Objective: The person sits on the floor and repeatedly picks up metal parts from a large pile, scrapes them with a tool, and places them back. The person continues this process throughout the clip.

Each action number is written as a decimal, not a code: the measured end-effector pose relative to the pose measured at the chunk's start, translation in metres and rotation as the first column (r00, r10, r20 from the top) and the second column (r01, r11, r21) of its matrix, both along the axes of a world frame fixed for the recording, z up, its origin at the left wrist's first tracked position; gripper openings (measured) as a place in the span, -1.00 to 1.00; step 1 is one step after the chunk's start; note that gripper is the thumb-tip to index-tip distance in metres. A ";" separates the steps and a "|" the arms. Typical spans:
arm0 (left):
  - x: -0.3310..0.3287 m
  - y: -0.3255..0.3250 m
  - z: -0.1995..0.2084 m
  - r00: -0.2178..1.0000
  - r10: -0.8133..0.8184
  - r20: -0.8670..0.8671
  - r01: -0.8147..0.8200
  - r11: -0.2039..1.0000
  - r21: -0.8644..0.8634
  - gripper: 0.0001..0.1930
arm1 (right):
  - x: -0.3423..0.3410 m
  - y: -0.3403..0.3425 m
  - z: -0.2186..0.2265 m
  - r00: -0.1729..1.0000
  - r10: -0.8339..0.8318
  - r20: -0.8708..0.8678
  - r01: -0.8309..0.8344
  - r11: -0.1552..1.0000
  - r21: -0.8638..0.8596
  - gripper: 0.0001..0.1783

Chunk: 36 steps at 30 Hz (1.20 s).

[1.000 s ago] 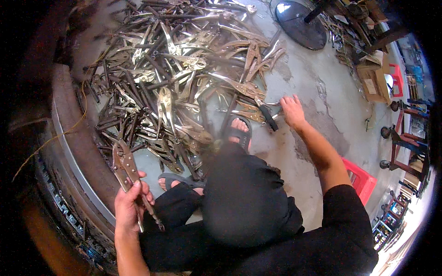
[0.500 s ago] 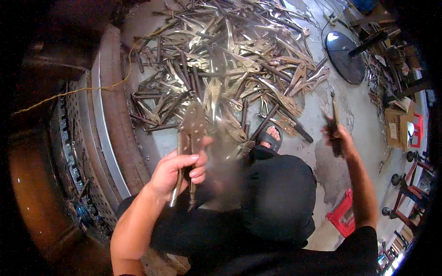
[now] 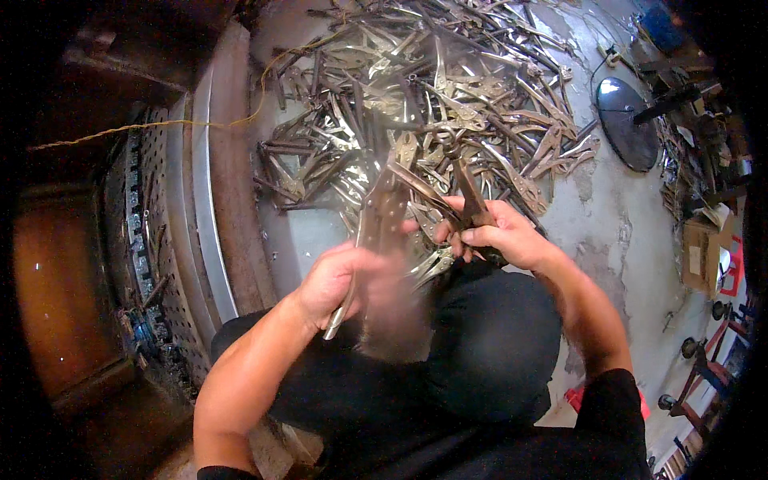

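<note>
My left hand (image 3: 338,276) is wrapped round a pair of locking pliers (image 3: 382,212), whose broad riveted body is smeared by motion; one bright handle end pokes out below the fist. Close on its right, my right hand (image 3: 512,234) grips a dark hand tool (image 3: 472,188) that looks like pliers. Its two arms spread apart, one ending in a small ring. The two tools are near each other, but I cannot tell if they touch. Beyond both hands a big heap of locking pliers (image 3: 468,116) covers the floor, partly hidden by the held tools.
At left run a metal rail (image 3: 210,184) and a perforated metal panel (image 3: 172,232). A yellow cord (image 3: 192,122) crosses there. A round black stand base (image 3: 624,124) stands right of the heap, with a cardboard box (image 3: 706,254) and wheeled frame (image 3: 704,352) further right.
My right hand has swung in from the far right with its tool, up beside the left. My left hand has shifted right with the locking pliers. The whole view has turned slightly.
</note>
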<state>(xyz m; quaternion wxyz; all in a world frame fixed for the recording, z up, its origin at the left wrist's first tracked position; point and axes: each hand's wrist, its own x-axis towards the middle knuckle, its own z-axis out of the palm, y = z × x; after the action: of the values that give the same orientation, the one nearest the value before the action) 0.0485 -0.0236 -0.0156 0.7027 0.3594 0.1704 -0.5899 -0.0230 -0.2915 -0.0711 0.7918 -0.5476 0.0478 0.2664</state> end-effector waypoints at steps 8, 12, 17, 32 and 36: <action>0.000 0.007 -0.009 0.519 -0.520 0.678 0.305 0.854 0.422 -0.47 | 0.000 -0.004 0.007 0.979 0.086 0.183 -0.039 0.969 -0.246 -0.48; -0.003 0.003 -0.029 0.409 -0.603 0.685 0.381 0.795 0.473 -0.49 | 0.003 0.006 -0.020 0.776 0.266 0.572 0.190 0.766 -0.614 -0.50; 0.005 0.006 -0.030 0.787 -0.582 0.207 0.491 0.793 0.360 -0.69 | 0.010 -0.004 -0.037 0.579 0.647 0.496 0.320 0.379 -0.869 -0.33; 0.002 0.002 -0.028 0.961 -0.200 0.190 0.132 0.938 0.321 -0.24 | -0.027 0.002 -0.225 0.983 -0.094 0.161 0.186 0.480 -0.857 -0.25; 0.006 -0.003 -0.026 0.964 -0.109 0.241 0.021 0.939 0.343 -0.24 | -0.038 0.029 -0.240 0.842 -0.219 0.493 0.539 0.378 -0.753 -0.32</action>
<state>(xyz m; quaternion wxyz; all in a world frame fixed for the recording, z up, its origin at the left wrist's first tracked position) 0.0540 -0.0270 -0.0413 0.6268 0.5532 0.1645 -0.5235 -0.0609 -0.2628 -0.3115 0.4372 -0.8785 0.1762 -0.0776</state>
